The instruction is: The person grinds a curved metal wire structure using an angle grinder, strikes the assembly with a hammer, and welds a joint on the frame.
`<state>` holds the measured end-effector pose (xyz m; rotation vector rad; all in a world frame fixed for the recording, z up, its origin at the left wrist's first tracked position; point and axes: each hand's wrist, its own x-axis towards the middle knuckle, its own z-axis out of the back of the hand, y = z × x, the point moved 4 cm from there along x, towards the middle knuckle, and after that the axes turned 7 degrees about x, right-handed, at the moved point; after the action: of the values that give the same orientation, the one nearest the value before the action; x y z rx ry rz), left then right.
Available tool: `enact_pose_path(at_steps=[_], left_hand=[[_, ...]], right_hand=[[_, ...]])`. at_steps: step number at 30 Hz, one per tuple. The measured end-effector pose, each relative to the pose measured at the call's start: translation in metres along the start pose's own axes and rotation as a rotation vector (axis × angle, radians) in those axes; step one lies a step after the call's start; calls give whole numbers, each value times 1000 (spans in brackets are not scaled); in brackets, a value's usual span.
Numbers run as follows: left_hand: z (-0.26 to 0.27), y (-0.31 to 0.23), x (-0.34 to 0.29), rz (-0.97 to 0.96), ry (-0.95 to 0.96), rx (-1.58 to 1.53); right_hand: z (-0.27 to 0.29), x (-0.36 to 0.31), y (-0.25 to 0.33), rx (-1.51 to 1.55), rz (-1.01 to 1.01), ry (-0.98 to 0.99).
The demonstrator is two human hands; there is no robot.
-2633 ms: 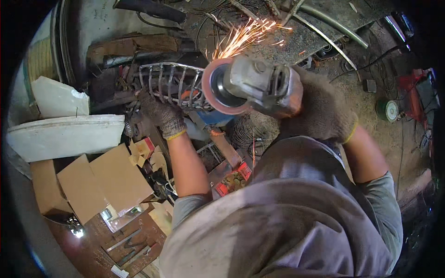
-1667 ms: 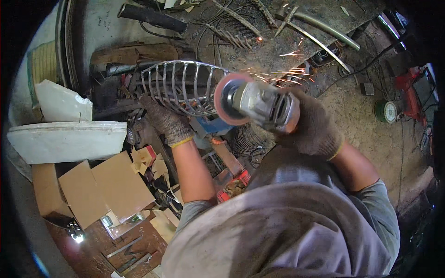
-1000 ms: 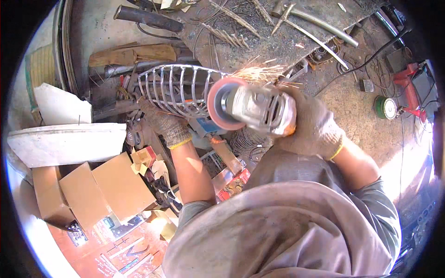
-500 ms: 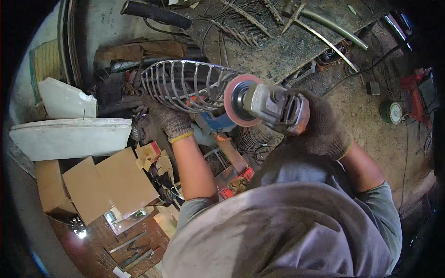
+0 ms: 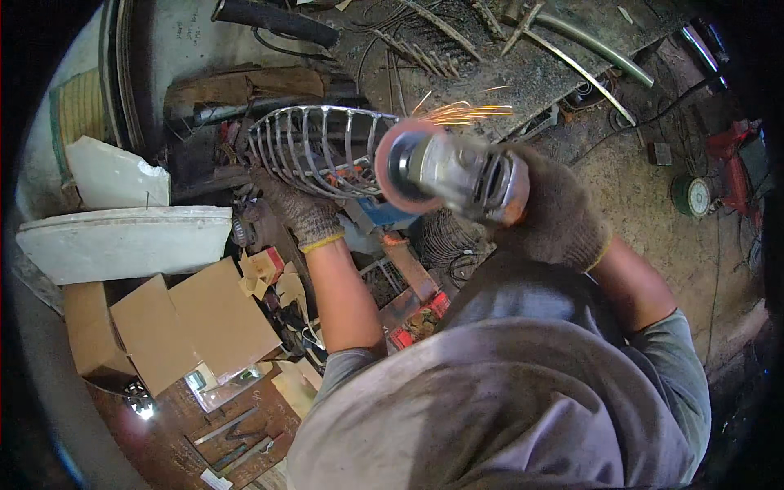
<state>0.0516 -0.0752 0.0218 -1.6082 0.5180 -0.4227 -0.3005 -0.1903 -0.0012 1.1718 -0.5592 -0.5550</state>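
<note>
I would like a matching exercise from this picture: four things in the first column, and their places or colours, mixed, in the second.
1. Angle grinder
2. Basket-shaped metal frame
3. Cardboard box
4. Sparks

A. orange, in the air
B. in the right hand
C. brown, at lower left
D. next to the left hand

Pairs: 1-B; 2-D; 3-C; 4-A.

A cardboard box (image 5: 220, 314) lies beside a white curved panel (image 5: 126, 245), and a green-sided can (image 5: 695, 197) sits near red equipment (image 5: 737, 181).
</note>
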Motion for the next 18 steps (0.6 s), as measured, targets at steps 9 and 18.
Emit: enact_pose_path(at_steps=[9, 18], left_hand=[[-25, -8, -16, 71, -25, -41], [-30, -10, -20, 84, -104, -25]], right_hand=[[4, 8, 5, 112, -117, 58], [4, 6, -3, -24, 40, -2]])
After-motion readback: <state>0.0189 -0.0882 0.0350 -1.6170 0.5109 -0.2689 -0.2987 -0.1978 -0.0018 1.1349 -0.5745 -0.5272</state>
